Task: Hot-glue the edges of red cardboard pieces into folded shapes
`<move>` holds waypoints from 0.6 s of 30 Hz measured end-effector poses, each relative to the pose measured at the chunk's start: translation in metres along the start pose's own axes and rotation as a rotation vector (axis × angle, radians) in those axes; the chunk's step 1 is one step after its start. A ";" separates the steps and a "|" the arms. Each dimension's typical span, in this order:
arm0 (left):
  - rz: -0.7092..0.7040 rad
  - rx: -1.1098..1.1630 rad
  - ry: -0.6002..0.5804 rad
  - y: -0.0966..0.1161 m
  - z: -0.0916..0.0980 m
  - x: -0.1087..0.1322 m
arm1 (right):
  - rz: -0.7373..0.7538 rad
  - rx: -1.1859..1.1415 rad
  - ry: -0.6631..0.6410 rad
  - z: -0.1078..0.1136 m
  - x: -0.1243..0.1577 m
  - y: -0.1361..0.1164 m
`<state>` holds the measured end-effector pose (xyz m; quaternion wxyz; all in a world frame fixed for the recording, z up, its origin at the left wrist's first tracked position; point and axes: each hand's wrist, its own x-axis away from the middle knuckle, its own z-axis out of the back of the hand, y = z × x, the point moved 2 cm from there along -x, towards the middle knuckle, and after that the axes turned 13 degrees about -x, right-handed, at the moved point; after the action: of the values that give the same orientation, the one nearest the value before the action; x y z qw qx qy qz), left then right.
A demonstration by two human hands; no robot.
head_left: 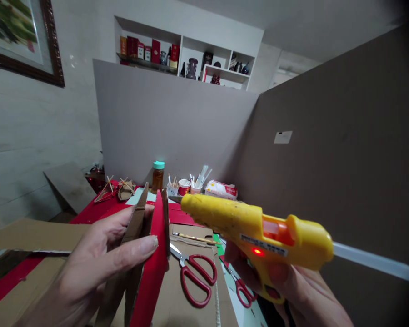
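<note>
A yellow hot glue gun [235, 213] is gripped by its handle in my right hand [293, 286]. Its small red light glows, and a translucent glue stick [371, 260] sticks out of the back. The nozzle points left, close to the upper end of a red-faced cardboard strip [153, 268]; whether it touches cannot be made out. My left hand [98, 259] pinches that strip together with a brown cardboard piece [136, 222], thumb on the red face. Behind them, red-handled scissors [194, 274] lie partly spread on a brown cardboard sheet [180, 309].
A pencil [194, 237] and a second pair of scissors [241, 286] lie on the table. Farther back stand a jar with a teal lid [158, 177], cups of sticks [197, 185] and a tissue pack [221, 189]. Grey panels [177, 122] enclose the back and right.
</note>
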<state>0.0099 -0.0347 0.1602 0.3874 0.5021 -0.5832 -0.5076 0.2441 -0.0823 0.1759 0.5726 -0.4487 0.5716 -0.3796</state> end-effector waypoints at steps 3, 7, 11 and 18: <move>-0.004 0.003 -0.007 -0.001 0.001 -0.001 | -0.076 -0.083 -0.003 -0.002 0.001 0.001; 0.005 -0.016 0.004 -0.002 0.002 -0.001 | -0.110 -0.060 -0.044 -0.005 0.001 -0.003; 0.008 -0.014 0.005 -0.001 0.002 0.000 | -0.123 -0.168 -0.024 -0.010 0.001 -0.004; -0.003 -0.035 -0.030 -0.003 0.002 0.001 | -0.107 -0.119 -0.047 -0.009 -0.001 -0.007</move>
<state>0.0085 -0.0351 0.1572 0.3865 0.4888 -0.5791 -0.5256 0.2353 -0.0846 0.1833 0.5372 -0.5206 0.5546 -0.3643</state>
